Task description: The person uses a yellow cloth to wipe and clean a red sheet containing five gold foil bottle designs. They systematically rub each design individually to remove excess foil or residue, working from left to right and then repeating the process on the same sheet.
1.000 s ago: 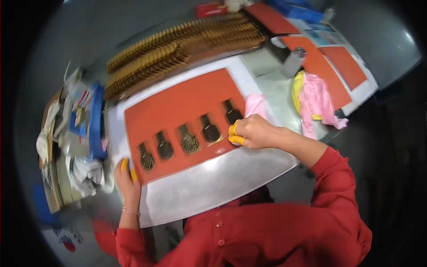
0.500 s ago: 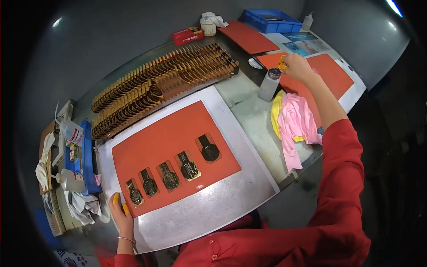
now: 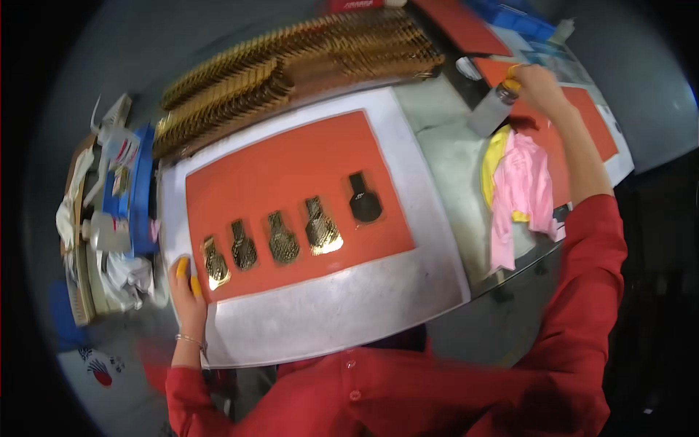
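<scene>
My left hand point(image 3: 189, 297), with yellow finger covers, rests at the near left corner of the orange mat point(image 3: 291, 164), its fingers stretched out and apart. On that mat lie several flat dark paddle-shaped pieces, some with gold edges; the rightmost piece point(image 3: 365, 202) is plainer black, and the leftmost piece point(image 3: 215, 264) is nearest my left hand. At the far right, my right hand point(image 3: 542, 91) is closed, its yellow-covered fingertips at the dark top of a translucent bottle point(image 3: 489, 113). Blur hides what its fingertips pinch, if anything.
Behind the mat stands a long slotted rack point(image 3: 226, 98) of brown-gold pieces. Pink cloth point(image 3: 526, 178) and yellow cloth point(image 3: 495, 164) lie below the bottle. A blue tray point(image 3: 142, 197) and squeeze bottle point(image 3: 109, 234) stand left; a blue bin point(image 3: 517, 20) sits far right.
The view has shifted, so the table stands higher and the bottle farther right in the picture. My right fingertips now overlap the bottle's top; my left hand stays by the mat's corner.
</scene>
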Tool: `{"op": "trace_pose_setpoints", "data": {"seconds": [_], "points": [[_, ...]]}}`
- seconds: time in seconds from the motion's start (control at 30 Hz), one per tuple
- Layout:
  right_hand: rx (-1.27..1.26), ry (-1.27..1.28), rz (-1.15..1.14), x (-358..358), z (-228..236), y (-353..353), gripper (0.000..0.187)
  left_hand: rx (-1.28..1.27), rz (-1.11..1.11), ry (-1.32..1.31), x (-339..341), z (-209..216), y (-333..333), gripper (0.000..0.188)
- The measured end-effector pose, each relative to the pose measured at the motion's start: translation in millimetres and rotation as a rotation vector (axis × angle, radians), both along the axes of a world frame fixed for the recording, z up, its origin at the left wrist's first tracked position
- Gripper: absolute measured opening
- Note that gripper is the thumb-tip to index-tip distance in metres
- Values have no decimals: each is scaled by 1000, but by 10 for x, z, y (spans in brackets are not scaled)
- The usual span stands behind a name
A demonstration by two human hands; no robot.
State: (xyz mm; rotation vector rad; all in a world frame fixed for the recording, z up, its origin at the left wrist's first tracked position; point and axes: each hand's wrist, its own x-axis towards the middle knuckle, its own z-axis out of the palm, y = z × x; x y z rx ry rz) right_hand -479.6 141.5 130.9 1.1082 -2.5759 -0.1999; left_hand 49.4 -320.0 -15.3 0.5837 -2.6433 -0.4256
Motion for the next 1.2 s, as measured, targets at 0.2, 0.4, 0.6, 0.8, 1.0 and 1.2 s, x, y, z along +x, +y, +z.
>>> {"op": "trace_pose_setpoints", "data": {"seconds": [0.2, 0.4, 0.6, 0.8, 1.0, 1.2], "points": [[-488, -238, 61, 797, -83, -240, 23, -89, 4, -46, -5, 52, 8, 38], [-426, -806, 58, 2192, -875, -1099, 27, -102, -14, -13, -4, 31, -11, 39], [-428, -686, 27, 2349, -1239, -1291, 18, 11, -6, 14, -12, 13, 6, 38], [-340, -451, 82, 2318, -1275, -1441, 10, -55, -31, 2, -10, 12, 22, 38], [-308, -406, 122, 2293, -1276, -1479, 11, -166, -39, -12, -43, 63, 2, 37], [-320, -487, 175, 2240, -1298, -1449, 13, -123, -10, -12, 21, -8, -43, 37]]}}
